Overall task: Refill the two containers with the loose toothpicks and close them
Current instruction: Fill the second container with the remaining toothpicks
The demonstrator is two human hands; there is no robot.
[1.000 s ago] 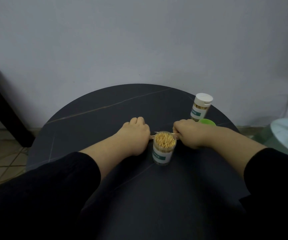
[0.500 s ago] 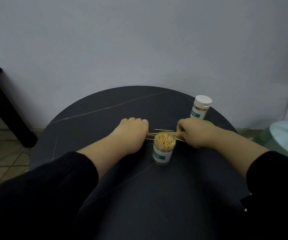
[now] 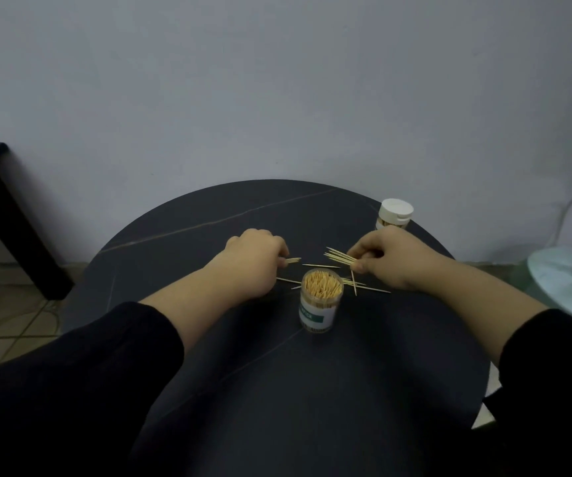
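Note:
An open clear container [image 3: 320,301] with a green label stands mid-table, packed with toothpicks. Behind it a second container [image 3: 394,213] wears a white lid, partly hidden by my right hand. My left hand [image 3: 250,266] pinches a few toothpicks whose ends poke out to the right. My right hand [image 3: 391,261] pinches a fanned bundle of toothpicks [image 3: 340,257] just above the table. Several loose toothpicks [image 3: 363,285] lie on the dark top around the open container.
The round dark table [image 3: 277,373] stands against a pale wall. A black furniture leg [image 3: 9,218] is at the left. A white round object [image 3: 567,287] sits off the table at the right. The green lid is hidden.
Both hands have pulled apart, each with toothpicks in its fingers. The right hand has lifted a bundle, and loose toothpicks behind the open container have come into view.

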